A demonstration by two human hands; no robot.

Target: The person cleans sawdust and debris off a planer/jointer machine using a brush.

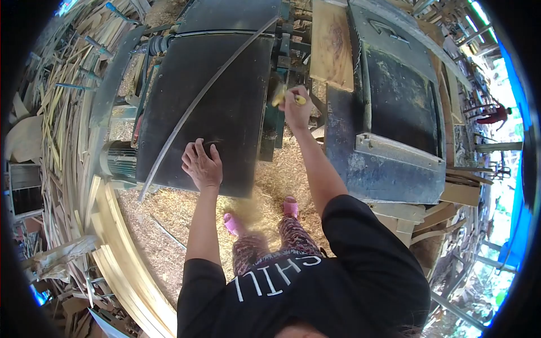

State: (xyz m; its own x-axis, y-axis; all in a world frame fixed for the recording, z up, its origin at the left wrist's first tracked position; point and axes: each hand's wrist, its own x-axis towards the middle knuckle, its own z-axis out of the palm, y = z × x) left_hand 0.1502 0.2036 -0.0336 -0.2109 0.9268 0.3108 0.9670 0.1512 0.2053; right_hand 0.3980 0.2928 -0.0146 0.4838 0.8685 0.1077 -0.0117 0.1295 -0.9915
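Observation:
My left hand [202, 166] rests with its fingers apart on the dark flat machine table [225, 112], near its front edge. A long thin strip [194, 104] lies slantwise across that table, just left of and beyond the hand. Past the table's right edge, my right hand [297, 107] is closed around the yellow handle of a brush [301, 100]. The brush's head is smeared by motion, over the gap between the two machines.
To the right stands a second machine with a dusty dark top [400, 101]. A wooden board [331, 48] lies beside it. Sawdust [163, 236] covers the floor. Long planks [132, 281] and piled offcuts [62, 124] line the left side. A person in red [495, 115] is far right.

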